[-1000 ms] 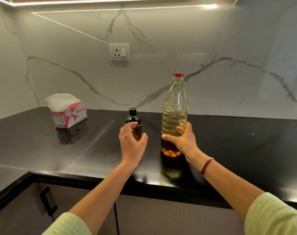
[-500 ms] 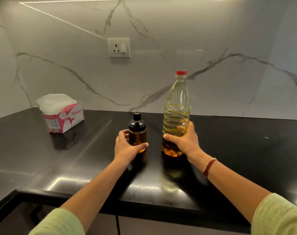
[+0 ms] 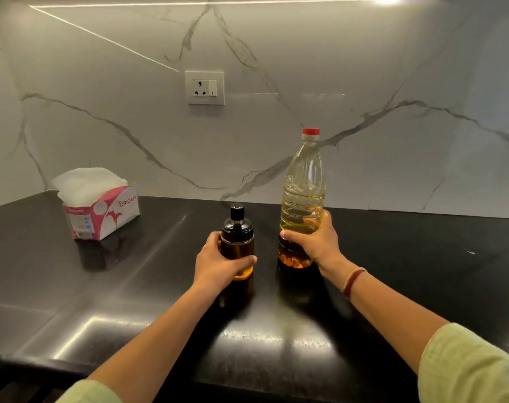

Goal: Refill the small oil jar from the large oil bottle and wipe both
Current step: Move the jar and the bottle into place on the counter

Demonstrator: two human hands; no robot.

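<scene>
1. The left hand (image 3: 218, 263), which lay over the front of the small amber glass oil jar with the black lid (image 3: 237, 242) 1 s ago, now wraps its lower body from the left side.
2. The jar's lid now shows fully above the fingers.

A glossy black tabletop (image 3: 422, 271) fills the lower half and mirrors the overhead light. At about ten o'clock on it stands a pink and white tissue box (image 3: 102, 213), white tissues bulging from its open top. A white wall socket (image 3: 206, 88) sits at twelve o'clock on the grey-veined marble wall (image 3: 393, 68).
</scene>
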